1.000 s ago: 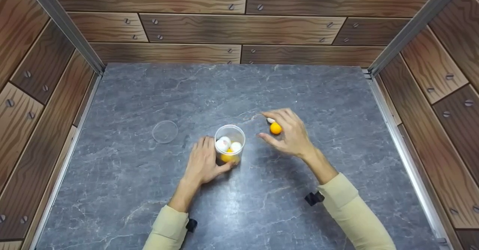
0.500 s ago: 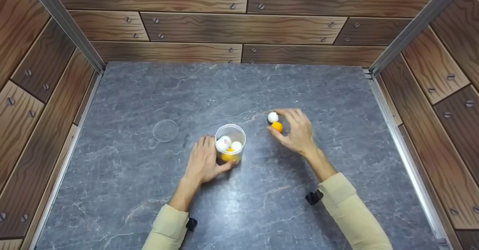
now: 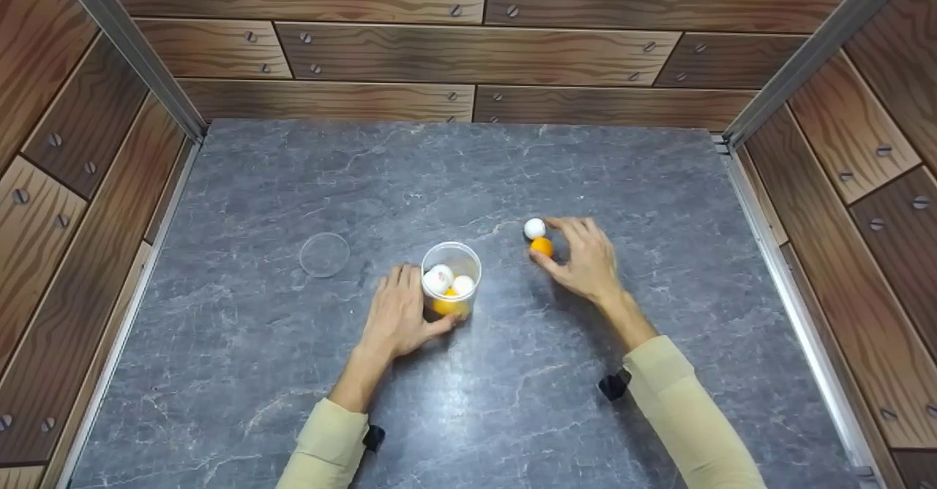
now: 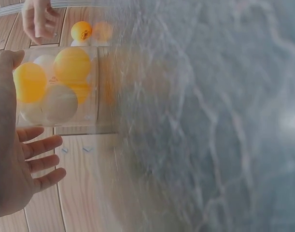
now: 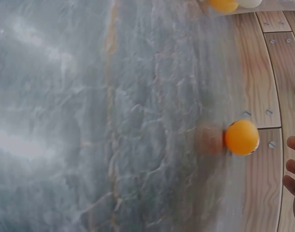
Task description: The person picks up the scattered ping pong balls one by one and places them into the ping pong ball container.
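A clear plastic cup (image 3: 452,256) stands upright on the table, with several white and orange ping-pong balls (image 4: 72,65) inside. My left hand (image 3: 399,306) holds the cup from its left side, thumb across the near side; its other fingers (image 4: 43,147) lie extended beside the wall in the left wrist view. To the right, an orange ping-pong ball (image 3: 542,246) and a white ping-pong ball (image 3: 534,228) rest side by side on the table. Spread around the orange ball are the thumb and fingers of my right hand (image 3: 585,258). In the right wrist view that orange ball (image 5: 242,137) sits apart from the fingertips (image 5: 293,167).
A round clear lid (image 3: 324,255) lies flat to the left of the cup. Wood-patterned walls (image 3: 468,53) with metal corner posts (image 3: 139,50) enclose the grey marbled tabletop (image 3: 293,372) at the back and sides.
My right hand has drawn back slightly to the right, uncovering the white ball beside the orange one. The left hand and cup have stayed in place.
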{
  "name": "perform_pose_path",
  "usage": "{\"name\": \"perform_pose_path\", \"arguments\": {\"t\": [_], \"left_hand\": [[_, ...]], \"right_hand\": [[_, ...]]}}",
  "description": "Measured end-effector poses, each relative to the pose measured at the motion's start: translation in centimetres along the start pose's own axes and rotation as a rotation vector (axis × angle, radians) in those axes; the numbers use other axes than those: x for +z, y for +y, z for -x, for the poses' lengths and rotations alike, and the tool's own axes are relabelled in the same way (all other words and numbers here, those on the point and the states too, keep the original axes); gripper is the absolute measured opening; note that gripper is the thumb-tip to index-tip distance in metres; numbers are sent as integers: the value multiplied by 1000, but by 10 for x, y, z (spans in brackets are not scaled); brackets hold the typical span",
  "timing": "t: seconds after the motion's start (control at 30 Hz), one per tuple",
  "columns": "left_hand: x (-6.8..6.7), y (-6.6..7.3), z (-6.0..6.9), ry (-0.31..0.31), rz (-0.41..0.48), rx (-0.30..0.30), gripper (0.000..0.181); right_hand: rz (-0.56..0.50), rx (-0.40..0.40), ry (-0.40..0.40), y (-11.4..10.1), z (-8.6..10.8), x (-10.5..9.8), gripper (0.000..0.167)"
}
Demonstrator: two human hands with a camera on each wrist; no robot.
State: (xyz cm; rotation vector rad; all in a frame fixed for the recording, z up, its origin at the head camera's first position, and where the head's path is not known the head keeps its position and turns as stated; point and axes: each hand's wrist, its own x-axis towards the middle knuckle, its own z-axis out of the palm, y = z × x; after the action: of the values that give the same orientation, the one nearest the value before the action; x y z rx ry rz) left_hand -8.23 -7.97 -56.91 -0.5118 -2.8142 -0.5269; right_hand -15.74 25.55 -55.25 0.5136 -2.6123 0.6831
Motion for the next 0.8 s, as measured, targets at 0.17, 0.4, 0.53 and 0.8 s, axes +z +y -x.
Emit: {"name": "perform_pose_path", "arguments": {"t": [0.17,0.4,0.53,0.8], "left_hand": [[0,0,0,3,-4,3,86],[0,0,0,-2,-6,0,88],[0,0,0,-3,-10,4,89],[-1,0,0,-10,-17,8,90]], "right_hand": [[12,16,-16,8,3,5,63],[29,43,-54,17,6,9,66],[46,54,-68,21,9,12,67],[60,93,-111,26,12,17,67]]}}
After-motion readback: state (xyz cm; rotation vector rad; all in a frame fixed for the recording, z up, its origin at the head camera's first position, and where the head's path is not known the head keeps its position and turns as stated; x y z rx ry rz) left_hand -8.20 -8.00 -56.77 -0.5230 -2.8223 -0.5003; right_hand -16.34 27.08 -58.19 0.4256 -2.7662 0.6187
